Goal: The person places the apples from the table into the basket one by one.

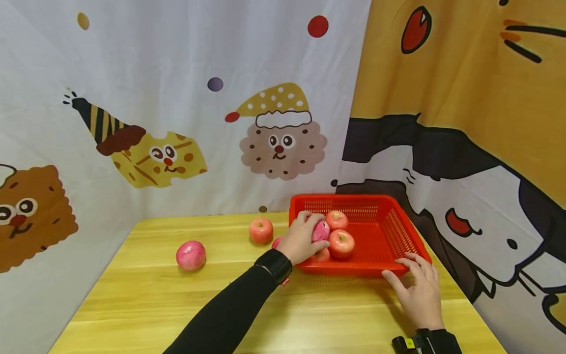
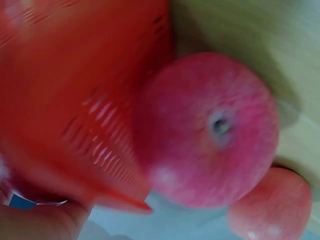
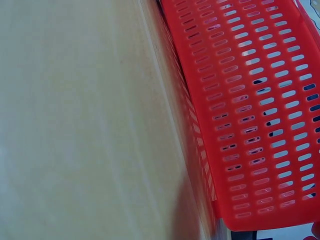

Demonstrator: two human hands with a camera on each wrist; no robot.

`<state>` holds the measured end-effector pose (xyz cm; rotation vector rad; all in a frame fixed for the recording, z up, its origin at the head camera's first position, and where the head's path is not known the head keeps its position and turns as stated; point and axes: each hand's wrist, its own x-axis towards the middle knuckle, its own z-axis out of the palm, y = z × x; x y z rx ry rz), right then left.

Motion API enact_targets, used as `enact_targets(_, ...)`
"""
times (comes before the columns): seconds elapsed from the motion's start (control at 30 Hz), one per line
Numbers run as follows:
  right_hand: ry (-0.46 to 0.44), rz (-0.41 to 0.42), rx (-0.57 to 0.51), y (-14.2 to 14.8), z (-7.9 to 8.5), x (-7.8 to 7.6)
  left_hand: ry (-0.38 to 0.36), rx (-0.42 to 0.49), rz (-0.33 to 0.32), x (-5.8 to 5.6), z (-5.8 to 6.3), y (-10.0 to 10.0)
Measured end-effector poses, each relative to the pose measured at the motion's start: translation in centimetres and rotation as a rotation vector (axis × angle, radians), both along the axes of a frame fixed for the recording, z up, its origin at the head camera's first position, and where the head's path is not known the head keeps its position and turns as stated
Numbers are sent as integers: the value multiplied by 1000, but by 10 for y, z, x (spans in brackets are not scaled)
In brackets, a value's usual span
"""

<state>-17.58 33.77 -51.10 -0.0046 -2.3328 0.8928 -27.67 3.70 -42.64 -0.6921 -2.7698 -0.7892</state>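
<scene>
My left hand (image 1: 300, 238) reaches over the left rim of a red plastic basket (image 1: 362, 269), fingers curled round a pink apple (image 1: 321, 230). Beneath and beside it in the basket lie other apples (image 1: 342, 244). The left wrist view catches part of the left hand (image 2: 45, 222) at the basket's edge. There a large pinkish-red apple (image 2: 200, 135) rests just outside the basket, partly hidden by my hand in the head view. At the near right corner, my right hand (image 1: 417, 287) holds the basket rim, fingers over it and thumb outside.
On the wooden table (image 1: 185, 305), a pink apple (image 1: 191, 255) lies farther left and a lighter red apple (image 1: 261, 230) sits just left of the basket. A cartoon-printed curtain (image 1: 177, 59) borders the table at the back and right.
</scene>
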Motion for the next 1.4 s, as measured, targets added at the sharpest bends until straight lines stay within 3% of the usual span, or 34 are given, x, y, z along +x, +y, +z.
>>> enact_targets(0.2,-9,-8,-21,1,-1,2,-35,-62,-17,-7,-11,9)
enact_targets(0.37,-15,-24,-25,2,-2,3,-77,-185,-84,-2,-8,12)
enact_targets(0.47,-11,-29,-26,2,-3,4,-16,-275,-110,3,-4,13)
enact_targets(0.57,-3,-29,-27,1,-4,4,110,-302,-119,0,-4,6)
enact_targets(0.67,3,-18,-23,1,-4,3,200,-247,-40,-7,-9,-11)
enact_targets(0.73,14,-9,-21,0,-3,3,200,-183,30,-11,-14,-26)
enact_targets(0.83,26,-3,-12,1,-2,3,99,-142,75,-12,-23,-47)
enact_targets(0.97,34,3,2,2,1,2,-104,-209,11,-6,-42,-65)
enact_targets(1.07,37,10,5,1,3,1,-182,-240,-30,-2,-54,-71)
enact_targets(1.17,38,12,6,0,2,0,-206,-212,-42,2,-60,-75)
enact_targets(1.27,37,11,1,-1,0,0,-229,-194,-44,5,-59,-82)
enact_targets(1.33,39,16,1,-1,0,0,-232,-177,-12,8,-52,-88)
enact_targets(1.4,36,24,5,-1,1,-1,-197,-136,66,12,-39,-94)
